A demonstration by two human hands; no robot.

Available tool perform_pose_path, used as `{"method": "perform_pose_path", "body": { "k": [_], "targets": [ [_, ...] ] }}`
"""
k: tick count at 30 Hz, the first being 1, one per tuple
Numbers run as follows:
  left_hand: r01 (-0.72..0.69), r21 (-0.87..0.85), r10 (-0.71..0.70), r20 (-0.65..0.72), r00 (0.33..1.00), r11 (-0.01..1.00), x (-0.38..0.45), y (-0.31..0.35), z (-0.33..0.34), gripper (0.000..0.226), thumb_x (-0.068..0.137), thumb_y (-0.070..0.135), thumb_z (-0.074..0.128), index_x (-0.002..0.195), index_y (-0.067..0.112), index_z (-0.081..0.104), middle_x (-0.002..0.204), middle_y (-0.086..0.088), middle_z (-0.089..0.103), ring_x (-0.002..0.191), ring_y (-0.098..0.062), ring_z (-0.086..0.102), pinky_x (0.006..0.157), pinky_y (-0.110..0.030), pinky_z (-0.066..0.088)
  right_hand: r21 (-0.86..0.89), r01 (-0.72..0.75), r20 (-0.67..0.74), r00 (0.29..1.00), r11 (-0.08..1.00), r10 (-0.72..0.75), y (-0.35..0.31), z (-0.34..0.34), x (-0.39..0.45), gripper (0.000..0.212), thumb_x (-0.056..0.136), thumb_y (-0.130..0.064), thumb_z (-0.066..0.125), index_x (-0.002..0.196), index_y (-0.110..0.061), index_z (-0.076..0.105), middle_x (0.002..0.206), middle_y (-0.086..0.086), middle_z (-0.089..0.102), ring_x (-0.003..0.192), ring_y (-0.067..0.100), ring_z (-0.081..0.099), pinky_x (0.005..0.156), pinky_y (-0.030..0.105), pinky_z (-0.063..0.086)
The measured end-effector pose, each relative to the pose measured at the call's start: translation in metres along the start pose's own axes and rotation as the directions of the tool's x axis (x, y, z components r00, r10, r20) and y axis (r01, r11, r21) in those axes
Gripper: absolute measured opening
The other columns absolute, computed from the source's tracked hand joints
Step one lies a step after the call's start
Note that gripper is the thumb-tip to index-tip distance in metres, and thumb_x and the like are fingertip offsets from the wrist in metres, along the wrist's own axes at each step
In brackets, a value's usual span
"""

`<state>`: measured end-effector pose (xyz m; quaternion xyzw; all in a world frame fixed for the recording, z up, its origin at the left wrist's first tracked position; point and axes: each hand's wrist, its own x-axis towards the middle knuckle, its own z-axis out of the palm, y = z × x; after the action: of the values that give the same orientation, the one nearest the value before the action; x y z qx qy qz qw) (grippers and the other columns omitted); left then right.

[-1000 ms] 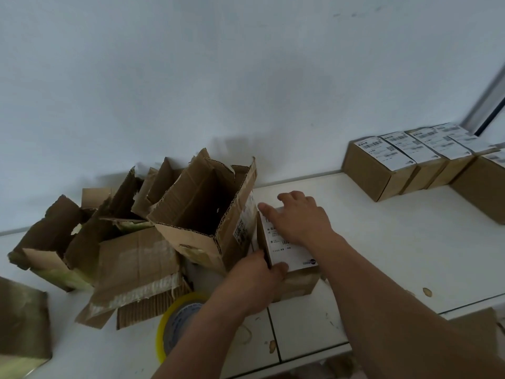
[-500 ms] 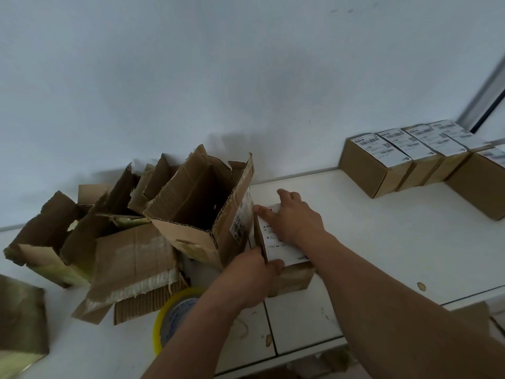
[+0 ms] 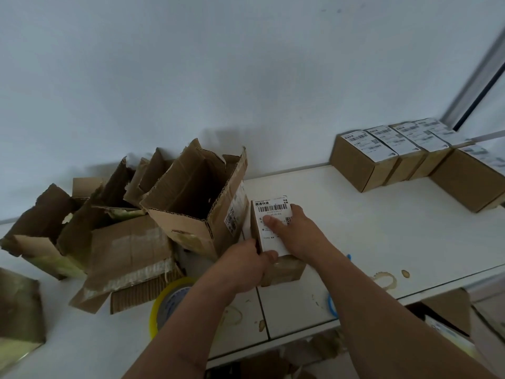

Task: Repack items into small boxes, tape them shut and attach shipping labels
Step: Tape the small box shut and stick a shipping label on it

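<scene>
A small brown box (image 3: 284, 270) stands on the white table (image 3: 369, 231) in the middle of the head view. A white shipping label (image 3: 270, 212) with a barcode lies on its top. My left hand (image 3: 246, 266) grips the box's near left corner, thumb on the label's near edge. My right hand (image 3: 295, 231) lies over the right half of the label, its thumb pressing on the label's middle and its fingers wrapped over the box's far right edge.
A large torn open carton (image 3: 196, 192) stands right against the small box's left side, with more torn cartons (image 3: 82, 231) further left. A yellow tape roll (image 3: 166, 302) lies near my left forearm. Several labelled small boxes (image 3: 382, 157) sit at the back right.
My right hand has slid from the far end of the label toward its right side, uncovering the barcode. The left hand keeps its hold on the near corner.
</scene>
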<state>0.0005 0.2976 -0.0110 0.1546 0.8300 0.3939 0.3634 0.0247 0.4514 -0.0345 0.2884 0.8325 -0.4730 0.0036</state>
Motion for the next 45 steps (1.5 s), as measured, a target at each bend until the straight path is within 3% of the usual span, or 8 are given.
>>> {"method": "perform_pose_path", "body": {
  "k": [5, 12, 19, 26, 30, 37, 42, 45],
  "targets": [
    [-0.002, 0.006, 0.002, 0.007, 1.000, 1.000, 0.006, -0.001, -0.001, 0.032, 0.096, 0.038, 0.057, 0.122, 0.020, 0.060, 0.104, 0.003, 0.064, 0.098, -0.017, 0.063, 0.092, -0.041, 0.056, 0.049, -0.007, 0.009, 1.000, 0.999, 0.006, -0.002, -0.002, 0.000, 0.057, 0.091, -0.052, 0.060, 0.132, -0.018, 0.040, 0.121, 0.001, 0.063, 0.080, 0.004, 0.059, 0.064, 0.019, 0.048],
    [0.003, -0.018, -0.005, -0.096, 0.995, 1.000, 0.015, 0.003, 0.005, 0.044, 0.100, 0.051, 0.041, 0.127, 0.020, 0.054, 0.115, -0.001, 0.063, 0.102, -0.020, 0.061, 0.093, -0.043, 0.053, -0.114, -0.090, 0.001, 0.996, 0.989, 0.091, -0.016, -0.015, 0.010, 0.076, 0.093, -0.067, 0.039, 0.140, -0.007, 0.036, 0.129, 0.012, 0.057, 0.100, 0.022, 0.058, 0.074, 0.031, 0.044],
    [-0.015, -0.054, 0.008, -0.129, 0.992, 0.998, 0.022, 0.002, 0.009, 0.044, 0.101, 0.045, 0.041, 0.138, 0.022, 0.048, 0.122, -0.002, 0.061, 0.106, -0.022, 0.061, 0.093, -0.045, 0.054, -0.097, -0.088, -0.014, 0.996, 0.991, 0.087, -0.009, -0.003, 0.018, 0.062, 0.095, -0.063, 0.038, 0.126, -0.009, 0.047, 0.122, 0.012, 0.061, 0.104, 0.026, 0.061, 0.083, 0.035, 0.049],
    [-0.017, -0.130, 0.003, -0.109, 0.994, 0.991, 0.022, -0.002, 0.008, 0.041, 0.101, 0.046, 0.042, 0.135, 0.023, 0.050, 0.119, 0.000, 0.062, 0.105, -0.021, 0.062, 0.093, -0.045, 0.054, -0.345, -0.032, -0.072, 0.997, 0.938, 0.008, -0.031, -0.002, 0.024, 0.090, 0.083, -0.081, 0.034, 0.150, -0.021, 0.023, 0.144, 0.011, 0.042, 0.127, 0.032, 0.047, 0.101, 0.047, 0.041],
    [0.016, -0.135, -0.023, -0.050, 0.998, 0.991, 0.023, -0.004, 0.006, 0.038, 0.100, 0.046, 0.044, 0.131, 0.024, 0.051, 0.118, -0.003, 0.063, 0.106, -0.024, 0.062, 0.093, -0.046, 0.054, -0.515, 0.010, -0.038, 0.999, 0.857, -0.034, -0.043, 0.008, 0.034, 0.092, 0.079, -0.087, 0.030, 0.142, -0.021, 0.039, 0.139, 0.010, 0.044, 0.123, 0.031, 0.050, 0.096, 0.047, 0.042],
    [0.027, -0.154, -0.029, -0.011, 1.000, 0.988, 0.028, -0.005, 0.009, 0.040, 0.094, 0.048, 0.050, 0.128, 0.026, 0.052, 0.116, 0.000, 0.063, 0.104, -0.026, 0.063, 0.090, -0.048, 0.055, -0.485, 0.010, -0.062, 0.997, 0.874, -0.046, -0.037, 0.009, 0.031, 0.092, 0.079, -0.086, 0.031, 0.143, -0.021, 0.035, 0.139, 0.009, 0.042, 0.121, 0.031, 0.052, 0.094, 0.046, 0.044],
    [0.028, -0.273, -0.037, -0.027, 0.999, 0.962, 0.022, -0.006, 0.006, 0.027, 0.100, 0.039, 0.051, 0.124, 0.027, 0.054, 0.116, 0.001, 0.063, 0.101, -0.023, 0.065, 0.083, -0.043, 0.059, -0.217, 0.039, -0.064, 0.996, 0.975, -0.054, -0.032, -0.003, 0.017, 0.085, 0.091, -0.067, 0.044, 0.154, -0.020, 0.013, 0.151, 0.010, 0.033, 0.129, 0.030, 0.047, 0.100, 0.045, 0.042],
    [0.017, -0.326, -0.022, -0.012, 1.000, 0.945, 0.013, -0.008, 0.001, 0.023, 0.099, 0.036, 0.055, 0.119, 0.026, 0.057, 0.112, 0.000, 0.066, 0.099, -0.021, 0.066, 0.083, -0.039, 0.060, -0.081, 0.018, -0.030, 0.999, 0.997, -0.020, -0.014, -0.005, 0.000, 0.066, 0.095, -0.056, 0.050, 0.144, -0.014, 0.033, 0.137, 0.008, 0.053, 0.110, 0.020, 0.058, 0.084, 0.030, 0.049]
  ]
}}
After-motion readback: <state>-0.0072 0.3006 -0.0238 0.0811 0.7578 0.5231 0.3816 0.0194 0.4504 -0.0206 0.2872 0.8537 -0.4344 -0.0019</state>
